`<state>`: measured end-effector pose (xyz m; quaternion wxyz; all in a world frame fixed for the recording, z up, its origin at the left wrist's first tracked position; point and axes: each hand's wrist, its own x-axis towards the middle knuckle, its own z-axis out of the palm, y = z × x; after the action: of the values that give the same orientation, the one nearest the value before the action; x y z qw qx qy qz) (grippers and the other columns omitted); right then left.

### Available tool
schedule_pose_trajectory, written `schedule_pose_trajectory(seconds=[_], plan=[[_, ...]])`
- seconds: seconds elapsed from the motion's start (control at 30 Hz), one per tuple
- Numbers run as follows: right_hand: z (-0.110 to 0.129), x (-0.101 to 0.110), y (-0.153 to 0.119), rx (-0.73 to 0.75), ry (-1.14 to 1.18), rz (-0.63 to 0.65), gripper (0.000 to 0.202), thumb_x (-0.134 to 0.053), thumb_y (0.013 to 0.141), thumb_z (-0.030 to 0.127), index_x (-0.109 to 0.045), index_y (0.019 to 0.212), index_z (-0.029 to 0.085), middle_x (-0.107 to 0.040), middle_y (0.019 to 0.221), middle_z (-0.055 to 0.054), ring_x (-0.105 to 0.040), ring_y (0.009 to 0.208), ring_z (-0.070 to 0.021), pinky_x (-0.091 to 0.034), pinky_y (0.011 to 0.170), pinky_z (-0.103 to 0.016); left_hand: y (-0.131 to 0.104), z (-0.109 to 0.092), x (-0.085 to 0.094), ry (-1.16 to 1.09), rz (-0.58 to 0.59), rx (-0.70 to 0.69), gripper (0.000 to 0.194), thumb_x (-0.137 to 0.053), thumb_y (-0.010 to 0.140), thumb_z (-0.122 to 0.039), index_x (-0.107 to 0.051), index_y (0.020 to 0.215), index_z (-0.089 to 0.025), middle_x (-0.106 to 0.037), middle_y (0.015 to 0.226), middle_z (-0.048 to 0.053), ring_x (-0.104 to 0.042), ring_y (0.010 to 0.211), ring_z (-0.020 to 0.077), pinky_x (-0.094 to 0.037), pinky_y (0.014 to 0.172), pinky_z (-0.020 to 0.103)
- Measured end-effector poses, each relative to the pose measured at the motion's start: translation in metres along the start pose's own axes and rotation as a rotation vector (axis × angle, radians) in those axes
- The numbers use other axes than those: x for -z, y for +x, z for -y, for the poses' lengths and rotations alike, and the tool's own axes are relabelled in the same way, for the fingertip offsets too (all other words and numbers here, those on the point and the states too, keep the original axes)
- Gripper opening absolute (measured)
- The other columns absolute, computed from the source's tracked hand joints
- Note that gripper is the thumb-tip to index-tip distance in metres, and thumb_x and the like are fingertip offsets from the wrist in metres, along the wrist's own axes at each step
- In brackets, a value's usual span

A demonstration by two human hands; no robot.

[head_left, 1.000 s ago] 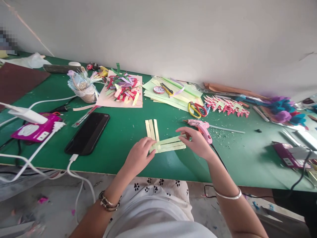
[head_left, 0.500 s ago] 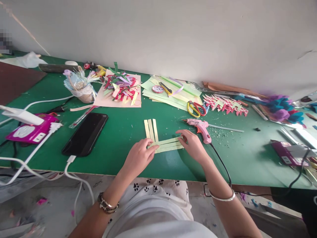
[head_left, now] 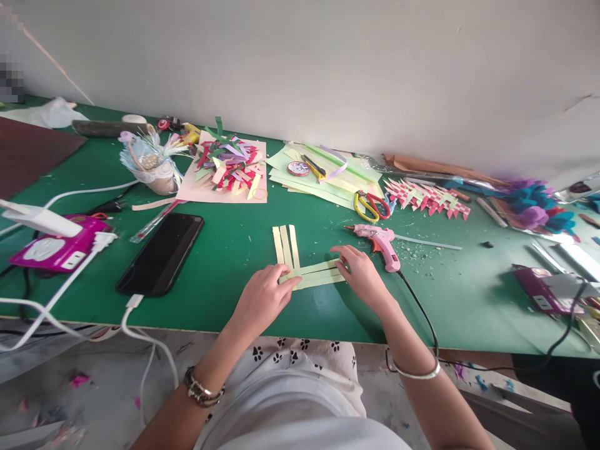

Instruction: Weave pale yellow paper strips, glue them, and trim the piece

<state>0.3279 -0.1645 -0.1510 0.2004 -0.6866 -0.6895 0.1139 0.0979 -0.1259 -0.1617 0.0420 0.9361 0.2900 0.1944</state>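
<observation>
Pale green upright paper strips (head_left: pixel 284 245) lie side by side on the green table, meeting several crosswise paper strips (head_left: pixel 319 277) at their lower end. My left hand (head_left: pixel 263 295) is closed over that crossing, its thumb and forefinger holding the strips down. At the other end, my right hand (head_left: pixel 363 275) has its fingers closed on the upper crosswise strip, which is slightly raised. Its fingertips partly cover the strip ends. Just beyond my right hand rests a pink glue gun (head_left: pixel 380 240), a glue stick protruding from its back.
Scissors (head_left: pixel 370 206) and sheets of green paper (head_left: pixel 290 165) lie behind the strips. A pile of cut paper strips (head_left: pixel 234 165) is at back left, a woven red-and-green piece (head_left: pixel 426 199) at right. A phone (head_left: pixel 162 253) charges at left, near a purple power strip (head_left: pixel 51 244).
My right hand has shifted slightly left and up along the crosswise strips. My left hand stays at the crossing, nearly still.
</observation>
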Motion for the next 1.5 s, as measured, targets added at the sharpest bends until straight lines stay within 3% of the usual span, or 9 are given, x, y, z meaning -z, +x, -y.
schedule_pose_trajectory(seconds=[0.6,0.83,1.03,1.23,1.5], plan=[[-0.007,-0.007,0.005,0.017,-0.055,-0.05,0.019,-0.044,0.085,0.014,-0.056,0.1,0.016,-0.062,0.086,-0.006,-0.056,0.073,-0.0187,-0.042,0.071,-0.032,0.0,0.0,0.0,-0.006,-0.017,-0.012,0.027,-0.045,0.085,-0.009,-0.064,0.101,-0.02,-0.056,0.096,0.008,-0.057,0.081,0.0193,-0.047,0.064,0.032],[0.006,0.006,-0.003,0.03,-0.288,-0.237,0.024,-0.039,0.089,0.02,-0.06,0.1,0.017,-0.058,0.09,-0.009,-0.051,0.085,-0.0221,-0.038,0.075,-0.035,0.0,0.0,0.0,-0.015,-0.003,-0.013,0.026,-0.044,0.085,-0.01,-0.063,0.1,-0.02,-0.057,0.097,0.008,-0.057,0.083,0.0196,-0.047,0.066,0.033],[0.032,0.003,-0.016,0.257,-0.282,-0.022,0.03,-0.039,0.091,0.031,-0.057,0.115,0.029,-0.046,0.124,-0.01,-0.042,0.107,-0.0253,-0.032,0.086,-0.043,0.001,-0.002,0.004,0.024,0.007,-0.025,0.027,-0.041,0.086,-0.011,-0.063,0.1,-0.018,-0.058,0.096,0.009,-0.057,0.082,0.0198,-0.048,0.065,0.033],[0.036,-0.004,-0.021,0.247,-0.275,0.056,0.032,-0.037,0.092,0.033,-0.057,0.116,0.028,-0.044,0.129,-0.01,-0.041,0.112,-0.0262,-0.029,0.091,-0.047,-0.001,-0.004,0.006,0.047,0.038,-0.018,0.027,-0.04,0.086,-0.011,-0.06,0.103,-0.017,-0.059,0.102,0.01,-0.058,0.085,0.0208,-0.049,0.067,0.034],[0.037,-0.004,-0.023,0.225,-0.25,0.065,0.032,-0.04,0.09,0.036,-0.056,0.116,0.027,-0.042,0.13,-0.012,-0.039,0.114,-0.0278,-0.026,0.093,-0.048,0.011,0.003,0.008,0.047,0.142,0.008,0.038,-0.048,0.086,-0.024,-0.046,0.124,-0.016,-0.055,0.11,0.011,-0.057,0.09,0.0215,-0.049,0.069,0.033]])
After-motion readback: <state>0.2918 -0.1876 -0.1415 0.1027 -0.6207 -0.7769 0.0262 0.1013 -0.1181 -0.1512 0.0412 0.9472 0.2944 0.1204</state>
